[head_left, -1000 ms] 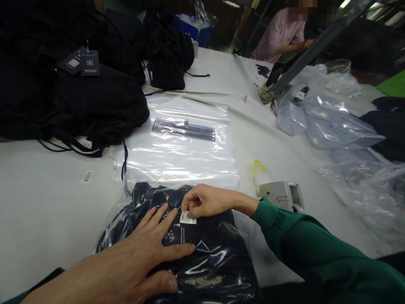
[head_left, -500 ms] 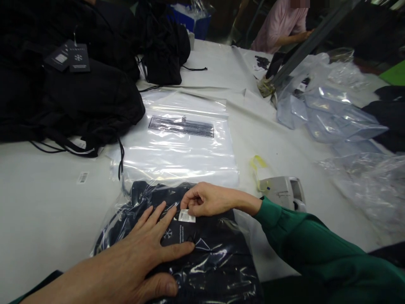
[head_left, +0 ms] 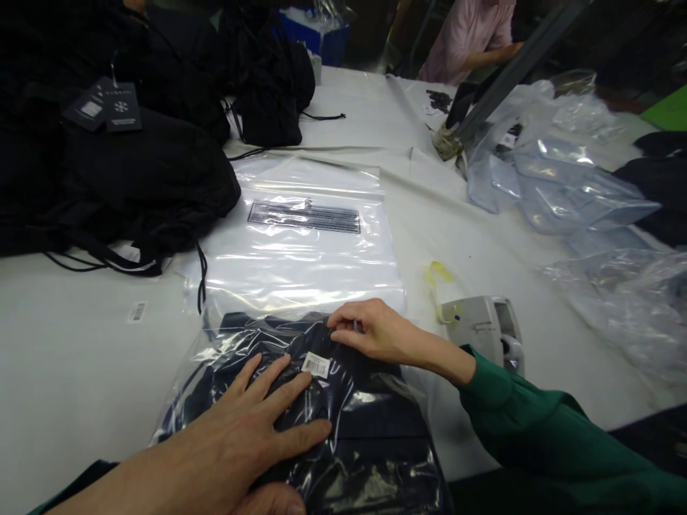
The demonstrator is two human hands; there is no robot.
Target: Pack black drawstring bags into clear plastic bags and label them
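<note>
We press our left hand (head_left: pixel 241 436) flat on a clear bag (head_left: pixel 322 429) that holds a folded dark garment, at 6 o'clock on the white bench (head_left: pixel 69 357). That hand's grip is wide, with the fingers spread over the plastic and closed on nothing. A small white barcode sticker (head_left: pixel 315 365) lies on the bag just beyond our left fingertips, close to them but apart.

Our right hand (head_left: pixel 370 330) rests on the far edge of the same bag, at 1 o'clock from the sticker. Its grip is narrow, thumb and forefinger pinched together on the plastic; we cannot tell whether anything small sits between them. The green sleeve (head_left: pixel 537 436) runs off toward 4 o'clock.

Just beyond the bag, toward 12 o'clock, lies a stack of empty clear bags (head_left: pixel 305 250) with a black printed strip. At 10 o'clock sits a heap of black garments (head_left: pixel 118 172) with hang tags (head_left: pixel 107 111). A loose barcode label (head_left: pixel 137 312) lies on the bench at 9 o'clock. A grey label gun (head_left: pixel 486 330) stands near our right wrist at 3 o'clock, a yellow strip (head_left: pixel 437 275) beside it. More crumpled clear bags (head_left: pixel 569 186) spread toward 2 o'clock. Another person in a pink shirt (head_left: pixel 466 36) sits at the far end.
</note>
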